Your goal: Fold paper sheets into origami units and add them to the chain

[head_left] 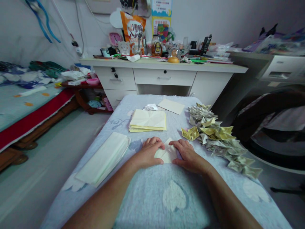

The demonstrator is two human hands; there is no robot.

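Observation:
A small cream paper (169, 154), partly folded with slanting creases, lies flat on the cloth-covered table. Its left side is gripped by my left hand (152, 152), thumb at the near edge and fingers curled over the top. My right hand (187, 153) holds the opposite side, with its index finger on the upper part and its thumb by the lower corner. Beyond them sits a stack of creased cream sheets (149, 120). Folded gold and silver paper pieces (214, 135) are heaped on the right, one gold piece (190, 133) close to my right hand.
A long pile of white paper (103, 159) lies left of my arm. Crumpled white tissue (151, 107) and a loose sheet (171, 106) rest at the far end. Behind stands a cluttered white desk (164, 76). A bed (35, 108) is on the left, a washing machine (269, 127) on the right.

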